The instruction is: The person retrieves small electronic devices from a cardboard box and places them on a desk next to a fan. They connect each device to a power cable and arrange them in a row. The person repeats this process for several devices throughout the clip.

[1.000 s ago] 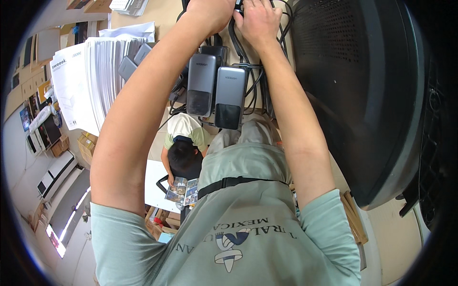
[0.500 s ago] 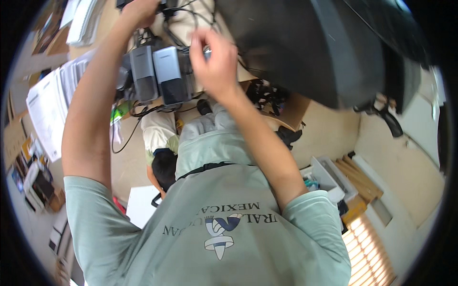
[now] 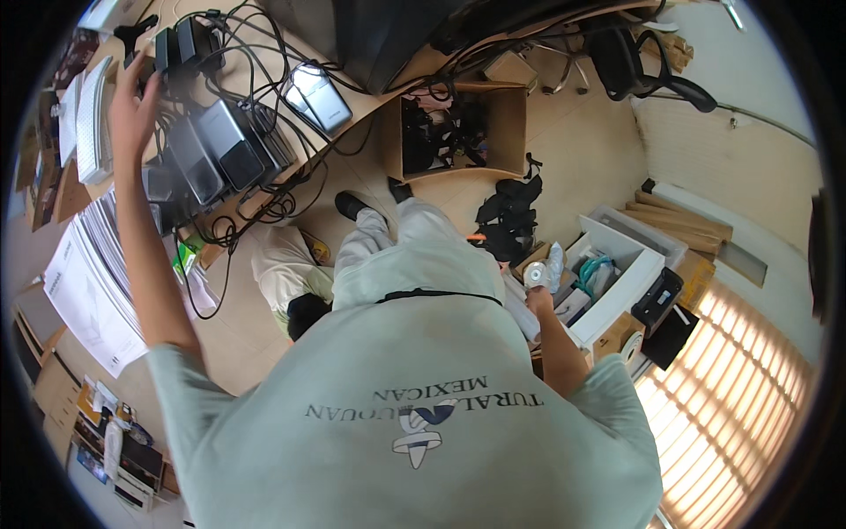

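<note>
I see a round white thing (image 3: 535, 274), ring-faced, at three o'clock, against my right grip (image 3: 540, 301); its fingers are mostly hidden, so I can't tell its hold. At ten o'clock, my half-curled left grip (image 3: 134, 115) is beside black boxes (image 3: 196, 42), fingertips unclear, hold uncertain.

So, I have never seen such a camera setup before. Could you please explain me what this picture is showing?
Of course. There is no machine here: a person works with two bare hands. The camera is worn on the head and looks down, so picture-left is the person's left. Its wide lens bends straight edges.

On the desk lie grey and black devices, a silver device and tangled black cables.

The left hand is beside black boxes; I cannot tell whether it grips one. The right hand, away from the desk, holds a small white round object.
</note>
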`<action>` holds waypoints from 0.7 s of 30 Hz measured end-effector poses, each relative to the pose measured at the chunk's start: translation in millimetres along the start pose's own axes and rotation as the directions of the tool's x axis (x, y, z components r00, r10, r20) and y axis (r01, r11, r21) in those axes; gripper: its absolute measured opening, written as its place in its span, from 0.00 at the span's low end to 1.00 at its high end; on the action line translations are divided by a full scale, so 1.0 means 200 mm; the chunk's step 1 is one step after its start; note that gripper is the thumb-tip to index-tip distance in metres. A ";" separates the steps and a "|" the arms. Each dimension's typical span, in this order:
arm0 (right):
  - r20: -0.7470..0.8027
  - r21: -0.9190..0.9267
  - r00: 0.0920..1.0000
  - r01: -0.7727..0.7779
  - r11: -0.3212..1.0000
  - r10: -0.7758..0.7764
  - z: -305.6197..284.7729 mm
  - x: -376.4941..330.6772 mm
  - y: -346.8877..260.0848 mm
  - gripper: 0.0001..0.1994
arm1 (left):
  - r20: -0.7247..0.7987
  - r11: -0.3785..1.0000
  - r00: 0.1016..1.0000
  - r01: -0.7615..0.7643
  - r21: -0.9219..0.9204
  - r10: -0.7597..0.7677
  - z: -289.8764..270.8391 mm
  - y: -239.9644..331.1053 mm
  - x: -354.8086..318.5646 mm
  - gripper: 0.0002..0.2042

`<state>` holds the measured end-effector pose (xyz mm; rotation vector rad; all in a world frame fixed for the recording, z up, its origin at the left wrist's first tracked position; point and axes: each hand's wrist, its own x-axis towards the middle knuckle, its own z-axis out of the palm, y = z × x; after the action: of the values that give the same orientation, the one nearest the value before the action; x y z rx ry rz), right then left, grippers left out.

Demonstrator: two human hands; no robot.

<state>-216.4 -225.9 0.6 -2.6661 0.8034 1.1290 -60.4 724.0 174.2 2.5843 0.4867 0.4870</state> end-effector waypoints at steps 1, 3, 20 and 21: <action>0.103 0.188 0.994 -0.051 0.981 0.032 0.04 -0.04 0.00 0.14 | -0.128 0.967 0.991 0.000 -0.254 -0.034 -0.09 0.15 -0.15 0.22; 0.053 0.097 0.998 0.040 0.994 -0.046 0.11 -0.12 -0.26 0.19 | -0.440 0.946 0.853 0.168 -0.276 -0.280 -0.16 0.31 -0.49 0.16; 0.077 0.585 0.728 0.521 0.622 -0.682 -0.38 0.56 -1.01 0.07 | 0.656 0.350 0.422 0.903 -0.247 -0.626 1.29 1.15 -1.92 0.13; 0.167 0.451 0.655 0.614 0.647 -0.737 -0.49 0.59 -1.03 0.08 | 0.704 0.212 0.246 0.968 -0.138 -0.666 1.37 1.18 -1.97 0.13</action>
<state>21.1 -132.2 -29.8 -2.0514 -0.1049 1.0352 -232.7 263.1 -34.7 1.3284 1.2621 -0.4455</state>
